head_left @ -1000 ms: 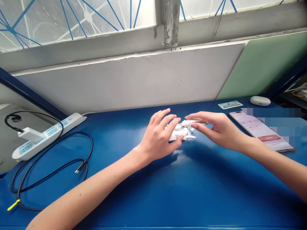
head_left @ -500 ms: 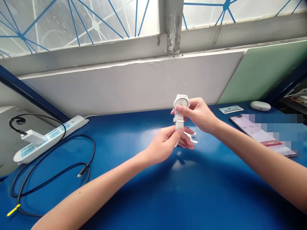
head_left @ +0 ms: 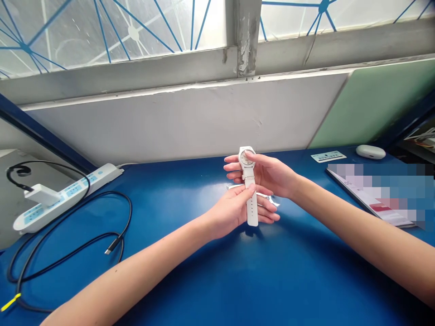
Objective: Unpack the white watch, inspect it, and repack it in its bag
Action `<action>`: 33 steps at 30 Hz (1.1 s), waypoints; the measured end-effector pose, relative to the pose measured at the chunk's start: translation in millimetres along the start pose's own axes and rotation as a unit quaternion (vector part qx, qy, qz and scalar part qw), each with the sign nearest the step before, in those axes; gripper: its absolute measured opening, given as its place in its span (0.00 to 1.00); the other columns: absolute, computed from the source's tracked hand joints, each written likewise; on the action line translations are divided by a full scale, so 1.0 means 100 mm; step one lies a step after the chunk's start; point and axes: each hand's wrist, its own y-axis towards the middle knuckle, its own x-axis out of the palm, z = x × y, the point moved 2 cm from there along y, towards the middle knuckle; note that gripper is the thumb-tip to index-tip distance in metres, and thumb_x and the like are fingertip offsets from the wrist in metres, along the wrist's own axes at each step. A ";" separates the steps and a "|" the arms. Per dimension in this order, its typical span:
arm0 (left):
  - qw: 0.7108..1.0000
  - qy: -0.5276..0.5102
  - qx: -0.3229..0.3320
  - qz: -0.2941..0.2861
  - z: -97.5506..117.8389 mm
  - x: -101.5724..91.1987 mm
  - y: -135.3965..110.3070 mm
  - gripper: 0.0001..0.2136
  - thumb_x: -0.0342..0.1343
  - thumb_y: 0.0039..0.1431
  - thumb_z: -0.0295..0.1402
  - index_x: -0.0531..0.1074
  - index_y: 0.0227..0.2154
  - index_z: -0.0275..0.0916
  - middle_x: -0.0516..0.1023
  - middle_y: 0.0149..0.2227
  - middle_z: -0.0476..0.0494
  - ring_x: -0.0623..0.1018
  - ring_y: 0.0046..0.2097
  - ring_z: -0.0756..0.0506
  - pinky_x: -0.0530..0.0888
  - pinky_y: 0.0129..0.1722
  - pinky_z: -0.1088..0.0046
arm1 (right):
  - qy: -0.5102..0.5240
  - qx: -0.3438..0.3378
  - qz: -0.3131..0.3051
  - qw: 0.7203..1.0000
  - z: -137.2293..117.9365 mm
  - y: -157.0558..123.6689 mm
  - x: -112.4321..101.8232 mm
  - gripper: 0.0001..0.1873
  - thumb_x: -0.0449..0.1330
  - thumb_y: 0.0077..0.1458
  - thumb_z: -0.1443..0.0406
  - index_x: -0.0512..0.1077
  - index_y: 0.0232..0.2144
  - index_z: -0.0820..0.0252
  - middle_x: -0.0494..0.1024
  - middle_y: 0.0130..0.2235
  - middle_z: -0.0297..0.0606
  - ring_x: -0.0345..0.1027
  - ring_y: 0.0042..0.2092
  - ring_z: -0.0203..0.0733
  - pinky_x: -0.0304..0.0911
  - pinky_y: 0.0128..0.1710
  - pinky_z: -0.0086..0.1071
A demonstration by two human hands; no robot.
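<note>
A white wristwatch with a round face is held up over the blue table. My right hand grips its upper end, thumb over the dial and fingers behind. Lower down, my left hand pinches the strap between thumb and fingers. The strap's holed end hangs below the left thumb, pointing down. Behind my hands a clear, shiny piece of plastic lies on the table, mostly hidden by the fingers.
At left lies a white power strip with a plugged-in charger and a coiled black cable. On the right are a phone, a white card and a white earbud case. A pale wall panel stands behind.
The watch has moved slightly left and down. My right thumb has shifted onto the dial, and its fingers now spread behind. More of the strap's holed end shows below my left thumb.
</note>
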 end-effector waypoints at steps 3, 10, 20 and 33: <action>1.000 0.002 -0.002 -0.003 0.00 0.00 0.00 0.15 0.51 0.70 0.41 0.73 0.41 0.31 0.81 0.34 0.38 0.83 0.36 0.43 0.79 0.42 0.64 | 0.005 0.003 -0.008 1.000 0.03 0.01 -0.02 0.17 0.52 0.65 0.59 0.76 0.48 0.58 0.80 0.54 0.42 0.76 0.49 0.44 0.66 0.57 0.43; 1.000 0.007 -0.014 -0.014 0.02 0.01 0.00 0.16 0.54 0.68 0.42 0.74 0.41 0.31 0.81 0.34 0.37 0.83 0.36 0.42 0.78 0.40 0.65 | -0.009 0.017 -0.012 1.000 0.01 0.00 -0.02 0.17 0.53 0.65 0.57 0.78 0.44 0.61 0.83 0.47 0.44 0.77 0.50 0.46 0.65 0.58 0.42; 0.999 0.011 -0.005 0.032 -0.01 0.02 0.00 0.16 0.57 0.66 0.43 0.72 0.39 0.32 0.81 0.32 0.37 0.83 0.34 0.42 0.78 0.41 0.63 | -0.018 -0.015 0.011 1.000 0.00 0.01 -0.01 0.20 0.50 0.66 0.56 0.78 0.45 0.59 0.83 0.49 0.43 0.77 0.49 0.45 0.66 0.57 0.42; 0.999 0.001 -0.015 0.041 -0.03 0.07 -0.01 0.16 0.54 0.68 0.42 0.72 0.38 0.31 0.81 0.32 0.37 0.83 0.34 0.43 0.78 0.39 0.65 | -0.011 -0.025 0.023 0.999 0.04 0.01 -0.04 0.14 0.57 0.64 0.61 0.76 0.47 0.61 0.83 0.47 0.45 0.79 0.40 0.40 0.74 0.44 0.33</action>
